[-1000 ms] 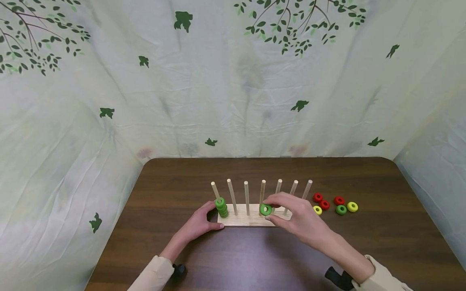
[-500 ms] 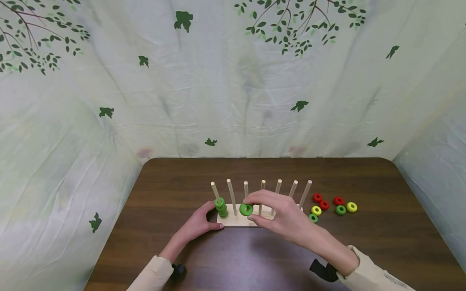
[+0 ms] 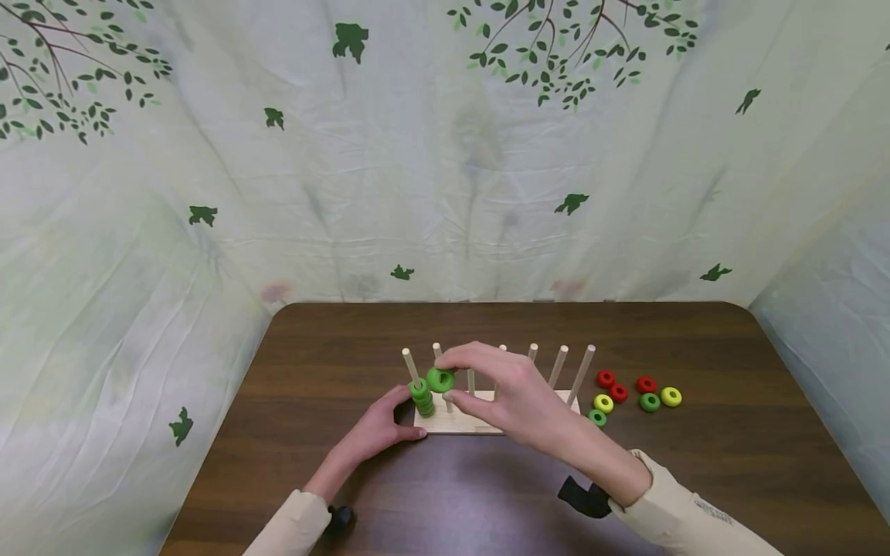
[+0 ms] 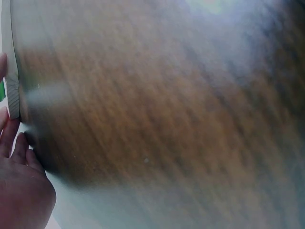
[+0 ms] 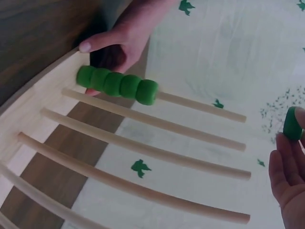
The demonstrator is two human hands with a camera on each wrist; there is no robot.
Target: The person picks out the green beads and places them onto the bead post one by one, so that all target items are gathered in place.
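Observation:
A wooden peg board (image 3: 455, 422) with a row of upright pegs stands on the table. On its leftmost peg sits a stack of several green rings (image 5: 113, 84); the upper part of that peg is bare. My left hand (image 3: 378, 423) holds the board's left end, thumb at the front corner and fingers behind. Between thumb and fingertips, my right hand (image 3: 518, 398) pinches another green ring (image 3: 433, 381), raised beside the stack and overlapping the second peg in the head view. In the right wrist view this ring (image 5: 292, 124) is apart from the pegs, out past their tips.
Right of the board lie loose rings: red ones (image 3: 606, 378), yellow ones (image 3: 670, 397) and green ones (image 3: 650, 401). The brown table (image 3: 431, 502) ends at a far edge against a hanging pale cloth (image 3: 445, 193) printed with leaves and birds.
My right hand has carried the green ring leftward along the pegs and slightly up, from the middle of the row to beside the stack. The left hand stays at the board's end.

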